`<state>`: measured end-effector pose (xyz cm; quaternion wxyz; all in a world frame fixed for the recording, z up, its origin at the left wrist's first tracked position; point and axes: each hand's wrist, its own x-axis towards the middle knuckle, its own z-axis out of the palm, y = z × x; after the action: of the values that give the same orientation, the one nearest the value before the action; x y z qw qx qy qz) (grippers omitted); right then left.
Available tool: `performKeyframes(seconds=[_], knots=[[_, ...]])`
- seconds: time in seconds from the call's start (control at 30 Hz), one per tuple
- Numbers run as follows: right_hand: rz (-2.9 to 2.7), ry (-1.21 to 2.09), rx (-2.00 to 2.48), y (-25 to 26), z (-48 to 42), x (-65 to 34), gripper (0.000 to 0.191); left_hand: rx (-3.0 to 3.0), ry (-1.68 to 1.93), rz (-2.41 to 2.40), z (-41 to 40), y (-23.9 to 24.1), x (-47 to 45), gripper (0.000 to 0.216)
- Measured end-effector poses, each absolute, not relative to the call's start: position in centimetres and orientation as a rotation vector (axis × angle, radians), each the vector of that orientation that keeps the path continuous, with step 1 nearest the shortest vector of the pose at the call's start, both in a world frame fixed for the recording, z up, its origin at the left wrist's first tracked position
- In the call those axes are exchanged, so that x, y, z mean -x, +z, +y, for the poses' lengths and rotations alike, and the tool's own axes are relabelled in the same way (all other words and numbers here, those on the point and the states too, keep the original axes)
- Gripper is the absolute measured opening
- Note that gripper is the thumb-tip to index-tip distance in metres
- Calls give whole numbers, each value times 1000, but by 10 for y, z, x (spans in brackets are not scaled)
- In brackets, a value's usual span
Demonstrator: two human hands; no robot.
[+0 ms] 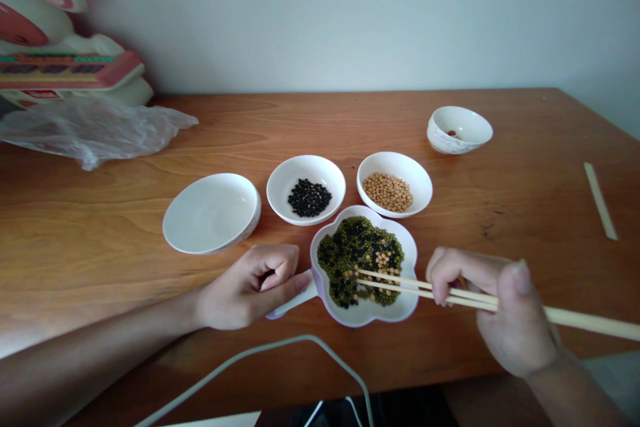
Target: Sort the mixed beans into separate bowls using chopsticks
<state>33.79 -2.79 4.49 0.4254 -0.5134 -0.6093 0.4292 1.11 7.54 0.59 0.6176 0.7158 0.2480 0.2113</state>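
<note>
My left hand point(257, 287) is closed on the short handle of a white, flower-shaped dish point(410, 250) with a lilac edge. Inside the dish lie small green beans point(363, 232) mixed with black beans and some tan soybeans. A pair of wooden chopsticks point(425, 290) is pinched in my right hand point(500, 307), and their tips reach down among the beans. Just behind the dish stand a white bowl point(280, 190) of black beans point(309, 198) and another white bowl point(420, 180) of soybeans point(387, 191).
An empty white bowl point(213, 213) stands at left. Farther back at right is a small bowl point(450, 140) with a few reddish bits. A pale stick point(600, 200) lies far right. A clear plastic bag point(100, 130), rabbit-shaped toy point(75, 67) and white cable point(305, 339) are also around.
</note>
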Motion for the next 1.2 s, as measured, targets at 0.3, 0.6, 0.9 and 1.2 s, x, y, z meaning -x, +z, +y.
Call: performKeyframes(seconds=[0.3,0.6,0.9,1.2], knots=[[-1529,1071,1252,39,-28,-338,73,-1671,489,563,76,5,-11,44],[-1526,1021,1254,49,-25,-333,77,-1672,492,559,76,5,-10,44],[-1518,1108,1225,41,-27,-331,74,-1645,479,564,75,5,-10,43],[-1551,1102,1194,32,-27,-334,67,-1622,482,549,75,4,-10,42]])
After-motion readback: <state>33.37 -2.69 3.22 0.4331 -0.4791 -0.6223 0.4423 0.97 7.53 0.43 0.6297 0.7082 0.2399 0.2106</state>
